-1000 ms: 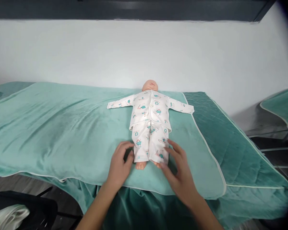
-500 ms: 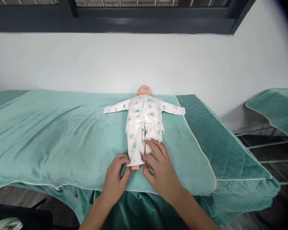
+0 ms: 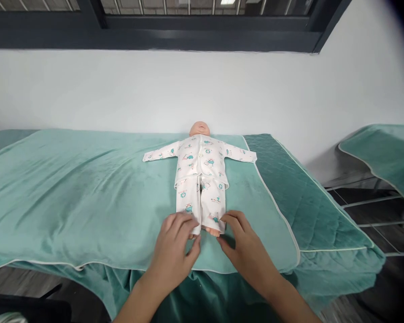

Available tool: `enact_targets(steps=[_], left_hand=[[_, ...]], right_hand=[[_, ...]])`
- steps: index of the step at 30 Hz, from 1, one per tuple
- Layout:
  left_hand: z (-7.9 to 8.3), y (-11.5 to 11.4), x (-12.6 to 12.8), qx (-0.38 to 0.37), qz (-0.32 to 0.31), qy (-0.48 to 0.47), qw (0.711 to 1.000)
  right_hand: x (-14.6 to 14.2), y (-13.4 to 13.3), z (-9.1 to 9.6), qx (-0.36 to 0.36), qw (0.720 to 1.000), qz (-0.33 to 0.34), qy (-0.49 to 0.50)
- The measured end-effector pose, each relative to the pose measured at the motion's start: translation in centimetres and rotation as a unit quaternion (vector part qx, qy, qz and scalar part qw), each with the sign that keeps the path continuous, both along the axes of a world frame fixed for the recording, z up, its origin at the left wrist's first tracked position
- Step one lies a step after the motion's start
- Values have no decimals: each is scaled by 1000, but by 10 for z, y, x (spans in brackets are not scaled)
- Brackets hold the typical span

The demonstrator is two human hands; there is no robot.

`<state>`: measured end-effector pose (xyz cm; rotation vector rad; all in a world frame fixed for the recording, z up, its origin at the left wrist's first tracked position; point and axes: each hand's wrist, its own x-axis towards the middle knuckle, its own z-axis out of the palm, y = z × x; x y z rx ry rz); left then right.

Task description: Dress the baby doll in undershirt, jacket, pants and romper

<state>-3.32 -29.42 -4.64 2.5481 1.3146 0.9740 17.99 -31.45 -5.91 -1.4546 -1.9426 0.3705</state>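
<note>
The left hand [image 3: 173,249] and the right hand [image 3: 247,251] are both ungloved, with slender, gently tapering fingers [image 3: 182,220]. Slim bare wrists [image 3: 151,283] widen smoothly into uncovered forearms [image 3: 136,306], bare down to the lower edge of view. Fingernails are too small to make out.

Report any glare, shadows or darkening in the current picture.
Head view: a bright glare patch in the window at top; head view: a soft shadow on the wall beside the far-right green cloth; head view: black, blurred darkening at the upper right corner; the doll looks fairly evenly lit.
</note>
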Motion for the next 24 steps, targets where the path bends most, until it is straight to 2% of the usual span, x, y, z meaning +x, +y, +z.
enact_targets(steps=[3, 7, 12, 15, 20, 24], left_hand=[[6, 7, 17, 4, 3, 84, 996], [7, 13, 27, 14, 23, 114, 993], [6, 19, 29, 25, 34, 109, 993], [6, 17, 29, 31, 30, 76, 996], [7, 6, 26, 46, -1, 0, 999], [2, 1, 20, 62, -23, 13, 998]], right_hand=[[1, 5, -6, -39, 999, -4, -10], [0, 8, -2, -39, 999, 7, 19], [2, 5, 17, -7, 993, 51, 110], [8, 4, 23, 0, 991, 53, 127], [24, -1, 21, -14, 993, 58, 105], [32, -6, 15, -46, 997, 62, 31]])
